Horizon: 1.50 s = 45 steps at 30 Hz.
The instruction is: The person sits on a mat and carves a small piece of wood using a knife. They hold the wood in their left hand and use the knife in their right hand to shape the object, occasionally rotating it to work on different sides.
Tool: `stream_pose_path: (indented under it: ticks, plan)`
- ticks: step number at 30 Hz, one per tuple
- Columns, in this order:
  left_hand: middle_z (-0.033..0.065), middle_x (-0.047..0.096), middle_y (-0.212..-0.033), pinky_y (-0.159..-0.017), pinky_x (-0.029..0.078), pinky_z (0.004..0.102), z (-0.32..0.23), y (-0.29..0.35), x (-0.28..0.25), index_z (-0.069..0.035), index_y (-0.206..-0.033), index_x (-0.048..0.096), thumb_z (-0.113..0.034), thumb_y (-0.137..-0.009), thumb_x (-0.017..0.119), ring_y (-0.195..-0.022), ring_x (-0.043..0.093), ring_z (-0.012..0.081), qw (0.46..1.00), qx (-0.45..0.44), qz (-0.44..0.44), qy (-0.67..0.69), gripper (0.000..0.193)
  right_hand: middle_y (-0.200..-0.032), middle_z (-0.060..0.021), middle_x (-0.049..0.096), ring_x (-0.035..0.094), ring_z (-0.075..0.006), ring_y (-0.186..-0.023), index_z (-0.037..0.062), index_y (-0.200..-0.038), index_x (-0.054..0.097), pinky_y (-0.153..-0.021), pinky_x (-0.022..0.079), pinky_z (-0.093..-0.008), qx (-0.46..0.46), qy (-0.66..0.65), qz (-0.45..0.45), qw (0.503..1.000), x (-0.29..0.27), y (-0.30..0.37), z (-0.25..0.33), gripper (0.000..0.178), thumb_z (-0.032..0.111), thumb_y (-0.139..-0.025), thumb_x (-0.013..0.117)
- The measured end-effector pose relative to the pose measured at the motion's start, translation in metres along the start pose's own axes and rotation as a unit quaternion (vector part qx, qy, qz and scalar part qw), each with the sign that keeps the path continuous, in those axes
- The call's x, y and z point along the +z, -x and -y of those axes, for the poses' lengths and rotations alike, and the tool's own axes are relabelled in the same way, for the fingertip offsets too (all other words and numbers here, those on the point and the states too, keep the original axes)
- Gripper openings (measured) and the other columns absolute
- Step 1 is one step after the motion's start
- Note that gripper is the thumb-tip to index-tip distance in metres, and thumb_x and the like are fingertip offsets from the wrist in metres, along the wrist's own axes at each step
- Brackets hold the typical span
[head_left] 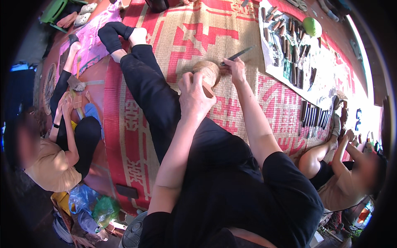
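Note:
My left hand (194, 97) is closed round a brown block (209, 91), held at the near side of a round, pale wooden piece (207, 71). That round piece stands on the mat between my legs, and my left fingertips reach its edge. Whether they also grip it I cannot tell. Just right of it, my right hand (235, 69) is closed on a dark, narrow knife (240, 53), which points up and to the right. The fingers hide part of the knife.
Under me lies a red and straw woven mat (231, 120). Many knives lie on a white sheet (271, 62) at right, with a green ball (312, 27). A row of knives (314, 118) lies nearer. Other people sit left (58, 165) and right (347, 177).

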<state>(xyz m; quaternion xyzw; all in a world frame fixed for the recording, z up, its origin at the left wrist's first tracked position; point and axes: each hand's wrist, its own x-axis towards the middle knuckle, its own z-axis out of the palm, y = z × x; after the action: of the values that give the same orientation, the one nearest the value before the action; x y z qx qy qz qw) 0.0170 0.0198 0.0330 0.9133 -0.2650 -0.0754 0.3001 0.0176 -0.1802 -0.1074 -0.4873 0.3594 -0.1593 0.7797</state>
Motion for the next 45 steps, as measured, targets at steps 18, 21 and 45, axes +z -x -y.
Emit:
stream_pose_path:
  ticks: [18,21,45]
  plan:
    - [0.0133,0.042,-0.114,-0.084,0.052,0.0472,0.001,-0.002,-0.001,-0.012,-0.113,0.046,-0.009,-0.059,0.078,-0.111,0.044,0.0381,1.000,-0.013,-0.008,-0.002,0.062,-0.081,-0.0072,0.067,0.064,-0.0159,-0.071,0.0021,-0.092,0.060,-0.066,0.053,-0.0291,-0.009,0.050,0.066,0.997,0.014,0.012,-0.003,0.012,0.011,-0.085,0.064]
    - [0.0133,0.042,-0.114,-0.084,0.052,0.0474,0.001,-0.002,-0.002,-0.013,-0.112,0.046,-0.009,-0.059,0.078,-0.111,0.044,0.0380,1.000,-0.015,-0.005,0.004,0.062,-0.081,-0.0074,0.067,0.064,-0.0163,-0.068,0.0020,-0.092,0.059,-0.064,0.052,-0.0289,-0.023,0.046,0.058,0.997,0.014,0.007,-0.007,0.012,0.010,-0.085,0.064]
    - [0.0134,0.042,-0.114,-0.084,0.052,0.0477,0.004,-0.005,-0.002,-0.013,-0.112,0.046,-0.011,-0.060,0.078,-0.112,0.044,0.0384,1.000,-0.012,-0.011,0.002,0.060,-0.083,-0.0079,0.067,0.065,-0.0179,-0.075,0.0028,-0.092,0.063,-0.070,0.053,-0.0316,-0.011,0.039,0.068,0.997,0.024,0.006,0.012,0.013,0.011,-0.082,0.066]
